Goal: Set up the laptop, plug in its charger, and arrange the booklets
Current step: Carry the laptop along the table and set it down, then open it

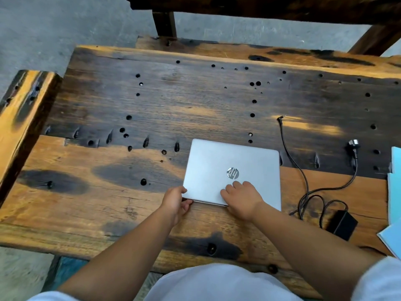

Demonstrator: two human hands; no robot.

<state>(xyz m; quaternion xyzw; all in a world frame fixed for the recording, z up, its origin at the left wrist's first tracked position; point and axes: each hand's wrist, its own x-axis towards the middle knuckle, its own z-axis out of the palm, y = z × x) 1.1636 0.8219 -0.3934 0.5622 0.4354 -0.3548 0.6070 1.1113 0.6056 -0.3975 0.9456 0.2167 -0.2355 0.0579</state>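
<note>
A closed silver laptop (219, 164) with a round logo lies on the wooden table (108, 192), near its front edge. My left hand (175, 203) grips the laptop's near left corner. My right hand (242, 197) rests flat on the lid by the near edge, fingers spread. To the right lies the black charger: its brick (342, 223), a coiled cable (303, 177), the small laptop plug (281, 117) pointing away, and the wall plug (353, 145). Light blue booklets (393, 187) lie at the table's right edge, partly out of frame.
The tabletop is dark, scorched wood with several drilled holes. A wooden bench (23, 109) stands at the left, and a dark wooden chair or frame (165, 22) stands beyond the far edge. Grey concrete floor surrounds it.
</note>
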